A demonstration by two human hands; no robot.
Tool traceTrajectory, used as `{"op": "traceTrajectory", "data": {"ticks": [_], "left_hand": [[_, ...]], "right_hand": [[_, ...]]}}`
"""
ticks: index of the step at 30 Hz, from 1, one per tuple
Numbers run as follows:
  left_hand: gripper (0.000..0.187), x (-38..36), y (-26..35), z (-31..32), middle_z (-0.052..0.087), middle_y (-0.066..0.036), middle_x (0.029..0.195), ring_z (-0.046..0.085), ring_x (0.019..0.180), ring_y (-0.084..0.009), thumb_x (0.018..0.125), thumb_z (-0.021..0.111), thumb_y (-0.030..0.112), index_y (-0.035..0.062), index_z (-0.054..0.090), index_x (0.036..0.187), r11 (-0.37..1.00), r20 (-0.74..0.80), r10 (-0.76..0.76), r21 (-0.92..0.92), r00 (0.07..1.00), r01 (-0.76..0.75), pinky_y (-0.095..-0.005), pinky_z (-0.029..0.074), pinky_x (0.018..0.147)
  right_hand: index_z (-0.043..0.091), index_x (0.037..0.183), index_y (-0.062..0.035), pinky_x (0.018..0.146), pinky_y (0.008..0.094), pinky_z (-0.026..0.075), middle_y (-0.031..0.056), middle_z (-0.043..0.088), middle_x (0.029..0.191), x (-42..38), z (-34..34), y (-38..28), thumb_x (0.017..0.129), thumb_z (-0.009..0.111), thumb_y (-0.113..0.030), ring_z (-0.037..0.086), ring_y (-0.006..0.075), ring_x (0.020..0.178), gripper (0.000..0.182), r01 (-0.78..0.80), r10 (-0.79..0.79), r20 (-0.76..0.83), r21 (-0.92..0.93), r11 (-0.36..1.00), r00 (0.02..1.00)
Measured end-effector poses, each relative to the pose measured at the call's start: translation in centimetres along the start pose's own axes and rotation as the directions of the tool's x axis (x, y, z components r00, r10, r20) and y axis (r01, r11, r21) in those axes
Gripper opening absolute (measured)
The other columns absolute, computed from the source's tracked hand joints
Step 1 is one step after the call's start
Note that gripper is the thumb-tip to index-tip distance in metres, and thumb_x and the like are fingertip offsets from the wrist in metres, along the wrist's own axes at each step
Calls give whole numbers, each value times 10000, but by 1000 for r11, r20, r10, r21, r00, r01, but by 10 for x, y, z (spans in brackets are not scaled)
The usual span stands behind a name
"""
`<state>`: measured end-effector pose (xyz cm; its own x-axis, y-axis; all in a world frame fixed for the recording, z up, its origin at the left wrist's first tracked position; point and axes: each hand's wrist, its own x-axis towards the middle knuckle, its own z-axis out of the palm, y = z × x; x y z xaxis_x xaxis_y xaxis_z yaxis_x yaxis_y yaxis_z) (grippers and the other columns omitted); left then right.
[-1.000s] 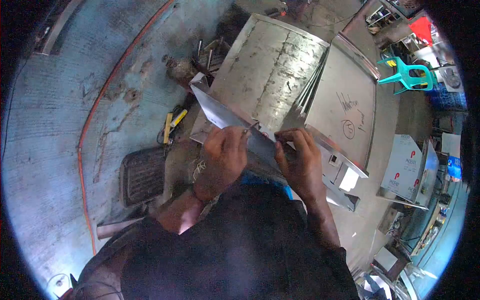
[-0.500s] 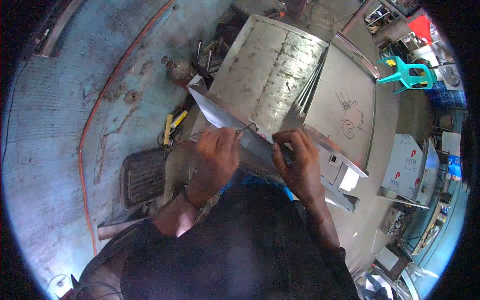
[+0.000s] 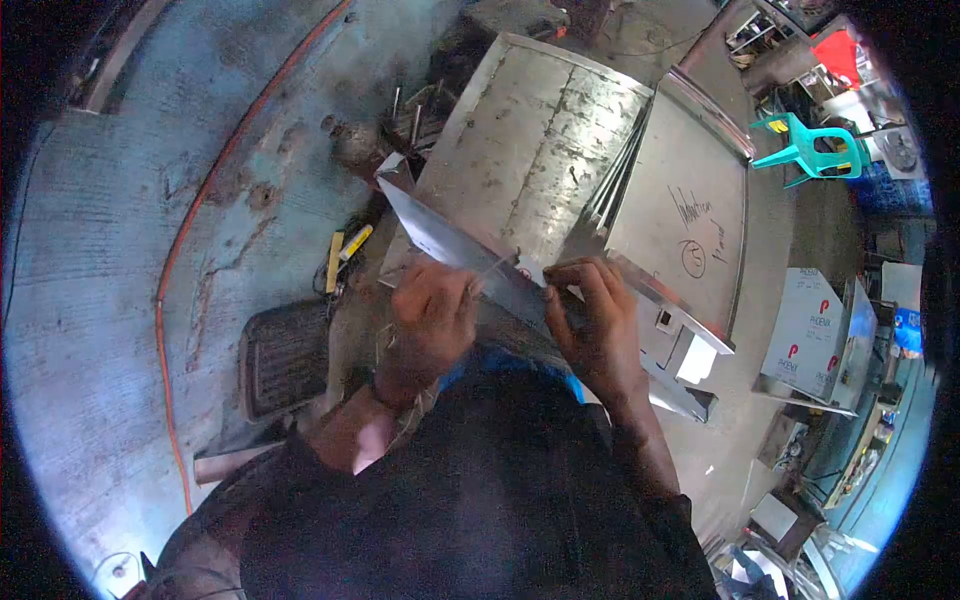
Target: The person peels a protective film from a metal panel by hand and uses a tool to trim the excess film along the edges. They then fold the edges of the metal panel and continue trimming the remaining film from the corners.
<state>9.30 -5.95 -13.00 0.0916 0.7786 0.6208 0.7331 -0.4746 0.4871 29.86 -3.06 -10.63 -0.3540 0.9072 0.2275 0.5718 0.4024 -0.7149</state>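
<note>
My left hand (image 3: 436, 312) is closed around a thin dark rod-like tool (image 3: 497, 268), whose tip points up and right over the edge of a folded metal panel (image 3: 440, 235). My right hand (image 3: 597, 318) is closed at the panel's right part, thumb and fingers pinched at its edge. The panel runs slantwise in front of my body. Beyond it lies a large metal sheet (image 3: 530, 140), and to the right leans a panel (image 3: 690, 180) with handwriting on it.
A black seat or mat (image 3: 285, 358) lies at the left, near a yellow tube (image 3: 355, 242). An orange hose (image 3: 165, 330) runs along the blue surface. Further right are a teal chair (image 3: 815, 150) and film-covered sheets (image 3: 810, 325).
My left hand and the thin tool have shifted slightly, the tool's tip moving a little right. My right hand stays nearly in place.
</note>
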Motion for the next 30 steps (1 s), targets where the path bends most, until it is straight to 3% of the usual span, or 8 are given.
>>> {"op": "traceTrajectory", "data": {"ticks": [5,7,10,14,16,18,24,30], "left_hand": [[71,-8,-2,-4,602,-167,815,606,692,-351,907,629,30,12,565,933,1000,-50,-3,-29,999,1,-450,456,613],[62,5,-6,-1,601,-199,841,606,724,-390,935,602,53,12,556,940,935,11,-355,-20,935,355,-430,469,630],[94,38,-17,12,613,-224,820,616,730,-430,962,579,109,20,552,951,938,-96,-345,11,934,347,-458,483,630],[145,79,-30,37,640,-230,798,639,743,-450,982,548,184,39,539,994,971,-67,-239,-26,969,238,-517,491,632],[206,89,-28,42,664,-219,780,664,761,-447,987,523,250,51,518,1036,916,320,-388,240,864,322,-552,504,641],[217,90,-29,43,671,-218,786,669,768,-445,985,519,261,53,511,1048,917,325,-385,246,864,315,-550,512,646],[223,83,-30,46,683,-201,772,687,755,-422,976,533,269,55,521,1040,910,324,-373,308,869,276,-538,532,643],[274,81,-34,46,677,-237,809,667,781,-451,990,494,337,105,578,1109,896,322,-436,244,840,372,-568,514,683]], "right_hand": [[586,957,-13,817,398,499,124,650,960,-1,1,-1,835,672,16,637,303,922,152,-5,5,-5,-8,1000,1000],[589,974,-26,836,423,491,127,632,976,-2,3,2,846,678,-39,616,327,933,156,-4,4,15,2,1000,1000],[591,990,-39,856,444,484,127,618,1000,-3,4,-1,850,689,-86,598,347,953,177,4,-4,33,-6,1000,999],[593,980,-39,850,428,492,121,626,1028,1,8,-6,819,704,-40,608,329,965,195,42,-42,-21,5,999,999],[594,975,-38,847,419,494,116,631,1020,4,9,-4,808,706,-21,611,320,961,201,57,-56,-51,12,998,997],[595,970,-36,843,410,497,111,636,1012,9,9,-2,798,708,-2,614,312,956,209,60,-58,-88,19,998,994],[591,961,-43,766,386,520,106,635,920,24,5,-9,801,693,14,629,288,867,199,-17,16,78,9,1000,997],[625,1112,-54,797,406,527,120,625,949,31,4,-14,812,691,-10,622,324,899,310,-52,36,164,91,994,986]]}}
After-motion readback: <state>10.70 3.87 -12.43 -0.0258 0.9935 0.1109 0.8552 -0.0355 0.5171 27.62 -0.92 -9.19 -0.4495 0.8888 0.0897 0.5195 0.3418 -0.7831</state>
